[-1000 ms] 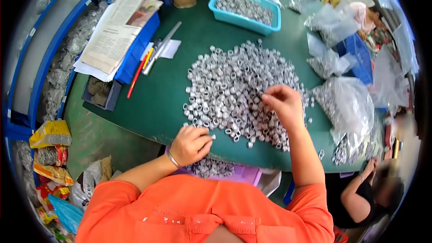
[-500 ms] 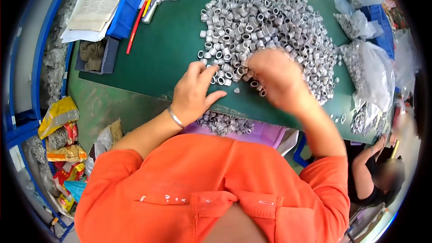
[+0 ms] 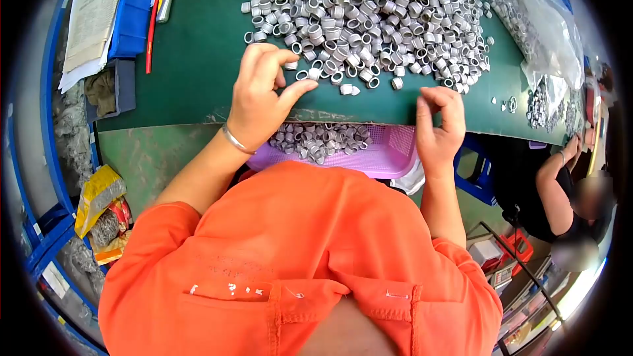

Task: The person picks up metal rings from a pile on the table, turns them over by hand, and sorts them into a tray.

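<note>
A large heap of short grey metal rings (image 3: pixel 369 20) covers the green table (image 3: pixel 204 46). At the heap's near left edge is my left hand (image 3: pixel 260 89), its thumb and forefinger apart, with a few loose rings (image 3: pixel 308 74) lying between and beside the fingertips. My right hand (image 3: pixel 440 125) is over the table's front edge, away from the heap. Its fingers are curled and the thumb tip is close to the forefinger; anything between them is hidden. Under the table edge, a pink plastic basket (image 3: pixel 390 151) holds more rings (image 3: pixel 320 142).
Clear plastic bags of metal parts (image 3: pixel 537 26) lie at the right, beside small loose pieces. A blue tray (image 3: pixel 135 10) with papers, a red pencil (image 3: pixel 151 39) and a grey bin (image 3: pixel 124 89) are at the left. Another person's arm (image 3: pixel 554 191) shows at far right.
My right hand has drawn back from the heap to the table's front edge. My left hand stays by the heap's near left edge. The view has shifted, placing the heap higher in it.
</note>
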A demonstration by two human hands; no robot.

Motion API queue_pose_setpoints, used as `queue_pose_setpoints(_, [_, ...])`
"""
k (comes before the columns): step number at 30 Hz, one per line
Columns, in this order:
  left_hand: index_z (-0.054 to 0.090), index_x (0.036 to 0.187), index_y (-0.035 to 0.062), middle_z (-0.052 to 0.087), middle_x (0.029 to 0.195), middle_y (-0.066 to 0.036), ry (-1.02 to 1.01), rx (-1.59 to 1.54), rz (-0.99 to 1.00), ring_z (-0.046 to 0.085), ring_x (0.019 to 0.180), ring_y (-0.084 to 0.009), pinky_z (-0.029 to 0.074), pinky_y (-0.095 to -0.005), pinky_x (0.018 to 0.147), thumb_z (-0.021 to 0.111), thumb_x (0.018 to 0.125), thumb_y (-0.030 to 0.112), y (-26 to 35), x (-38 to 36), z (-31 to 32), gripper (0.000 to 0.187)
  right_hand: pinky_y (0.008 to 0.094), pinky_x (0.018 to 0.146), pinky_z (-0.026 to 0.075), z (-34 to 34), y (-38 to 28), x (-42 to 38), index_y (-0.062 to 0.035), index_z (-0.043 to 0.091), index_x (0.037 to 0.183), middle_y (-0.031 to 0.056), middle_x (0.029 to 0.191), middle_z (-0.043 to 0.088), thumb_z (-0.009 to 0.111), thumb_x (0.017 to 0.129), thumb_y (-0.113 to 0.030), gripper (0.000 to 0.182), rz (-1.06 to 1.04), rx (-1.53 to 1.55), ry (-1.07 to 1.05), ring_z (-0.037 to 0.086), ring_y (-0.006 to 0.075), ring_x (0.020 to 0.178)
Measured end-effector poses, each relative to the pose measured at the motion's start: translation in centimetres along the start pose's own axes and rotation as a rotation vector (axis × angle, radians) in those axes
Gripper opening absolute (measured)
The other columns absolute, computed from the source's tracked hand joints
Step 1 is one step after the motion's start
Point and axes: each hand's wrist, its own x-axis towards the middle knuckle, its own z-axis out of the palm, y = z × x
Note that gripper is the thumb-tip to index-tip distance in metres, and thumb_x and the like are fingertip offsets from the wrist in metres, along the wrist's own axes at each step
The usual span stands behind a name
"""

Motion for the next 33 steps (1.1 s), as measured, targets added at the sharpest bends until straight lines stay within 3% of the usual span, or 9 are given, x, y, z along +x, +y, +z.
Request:
queue_pose_setpoints(3, [0.061,0.090,0.0025,0.052,0.089,-0.007,-0.083,-0.027,0.160,0.045,0.056,-0.0086,0.041,-0.0208,0.052,0.077,0.067,0.005,0.6,-0.6,-0.3,0.028,0.0347,0.078,0.044,1.7,-1.0,0.1,-0.0015,0.062,0.098,0.0125,0.095,0.058,0.065,0.072,0.003,0.026,-0.131,-0.133,-0.031,0.055,0.0279,0.087])
queue_pose_setpoints(5, [0.063,0.091,0.0015,0.054,0.087,-0.009,-0.151,-0.034,0.289,0.052,0.065,-0.0184,0.044,-0.0268,0.056,0.076,0.068,0.009,1.2,-0.8,0.6,0.027,0.0356,0.082,0.043,2.5,-0.6,0.2,-0.0017,0.061,0.100,0.0131,0.098,0.058,0.066,0.072,0.001,0.029,-0.195,-0.197,-0.098,0.055,0.0282,0.090])
queue_pose_setpoints(13, [0.064,0.091,0.0031,0.054,0.083,-0.008,-0.175,0.062,0.175,0.054,0.070,-0.0235,0.044,-0.0323,0.062,0.074,0.066,0.009,2.5,-0.3,2.3,0.028,0.0348,0.074,0.045,2.2,-0.9,-0.5,-0.0014,0.060,0.099,0.0137,0.094,0.056,0.073,0.068,-0.005,0.033,-0.020,-0.076,-0.033,0.055,0.0287,0.085])
queue_pose_setpoints(19, [0.064,0.088,0.0058,0.055,0.081,-0.007,-0.160,0.133,0.276,0.054,0.071,-0.0235,0.042,-0.0325,0.065,0.074,0.066,0.009,2.1,-0.4,3.0,0.024,0.0371,0.071,0.041,3.5,-0.4,-0.2,-0.0043,0.062,0.092,0.0091,0.089,0.056,0.076,0.066,-0.012,0.031,-0.148,-0.220,-0.015,0.052,0.0277,0.079])
queue_pose_setpoints(23, [0.063,0.092,0.0040,0.055,0.084,-0.008,-0.191,0.086,0.211,0.054,0.073,-0.0237,0.043,-0.0323,0.065,0.075,0.065,0.006,2.4,-0.7,2.4,0.030,0.0328,0.068,0.047,3.6,-0.4,-0.6,-0.0045,0.062,0.088,0.0097,0.087,0.060,0.073,0.067,-0.002,0.024,-0.086,0.059,0.006,0.057,0.0264,0.078])
queue_pose_setpoints(24, [0.063,0.092,0.0040,0.055,0.084,-0.008,-0.189,0.089,0.216,0.054,0.073,-0.0237,0.043,-0.0323,0.065,0.075,0.065,0.006,2.7,-0.7,2.3,0.030,0.0272,0.065,0.049,3.2,-0.9,-0.8,-0.0026,0.058,0.094,0.0101,0.087,0.062,0.072,0.068,0.003,0.030,0.012,0.108,-0.040,0.061,0.0208,0.077])
queue_pose_setpoints(27, [0.062,0.095,0.0013,0.057,0.086,-0.006,-0.264,-0.313,-0.038,0.053,0.062,-0.0114,0.044,-0.0244,0.055,0.075,0.068,0.002,3.9,-0.6,2.2,0.030,0.0243,0.065,0.050,4.0,-1.4,-1.6,-0.0002,0.051,0.104,0.0099,0.088,0.062,0.072,0.070,0.005,0.041,0.092,0.433,0.026,0.060,0.0149,0.078])
queue_pose_setpoints(28, [0.063,0.097,0.0004,0.058,0.087,-0.005,-0.309,-0.381,-0.063,0.053,0.060,-0.0076,0.045,-0.0213,0.054,0.073,0.073,0.002,4.1,-0.4,2.4,0.026,0.0241,0.068,0.050,3.7,-1.9,-1.5,0.0011,0.042,0.113,0.0109,0.092,0.061,0.071,0.071,0.008,0.051,0.041,0.445,-0.031,0.060,0.0131,0.079])
queue_pose_setpoints(33, [0.063,0.096,-0.0012,0.062,0.089,-0.008,-0.389,-0.514,-0.129,0.059,0.071,-0.0094,0.049,-0.0210,0.063,0.068,0.077,0.002,4.3,-0.2,2.9,0.019,0.0259,0.069,0.050,3.6,-2.8,-1.5,0.0005,0.039,0.116,0.0118,0.096,0.059,0.068,0.072,0.010,0.053,-0.090,0.442,-0.035,0.060,0.0157,0.080])
